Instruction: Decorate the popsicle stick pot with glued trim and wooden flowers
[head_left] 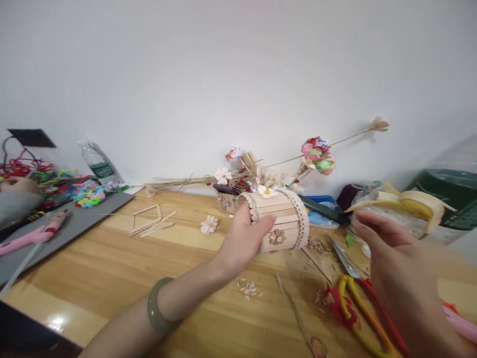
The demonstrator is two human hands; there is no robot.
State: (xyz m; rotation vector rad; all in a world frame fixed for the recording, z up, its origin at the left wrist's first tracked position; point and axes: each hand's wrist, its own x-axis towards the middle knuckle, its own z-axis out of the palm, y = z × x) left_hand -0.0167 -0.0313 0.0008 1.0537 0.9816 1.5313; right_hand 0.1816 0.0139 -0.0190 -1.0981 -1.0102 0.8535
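My left hand [242, 233] is wrapped round a cylindrical pot made of wooden craft sticks [286, 214], tilted on its side above the table. Lace trim circles the pot's rim, and a brown wooden flower [278, 237] and a white flower with a yellow middle [267, 191] sit on its wall. My right hand [395, 258], slightly blurred, hovers to the right of the pot with fingers loosely stretched out and nothing visible in them. Below and beside it lie scissors with red and yellow handles [350, 298].
Behind the pot are craft flowers [316, 154] on thin sticks. A banana peel [406, 201] lies at right. Wood scraps [249, 288], a loose flower [209, 224] and craft sticks [152, 226] lie on the table. At left are a pink glue gun [40, 233], a water bottle [97, 164] and another person's hand [20, 185].
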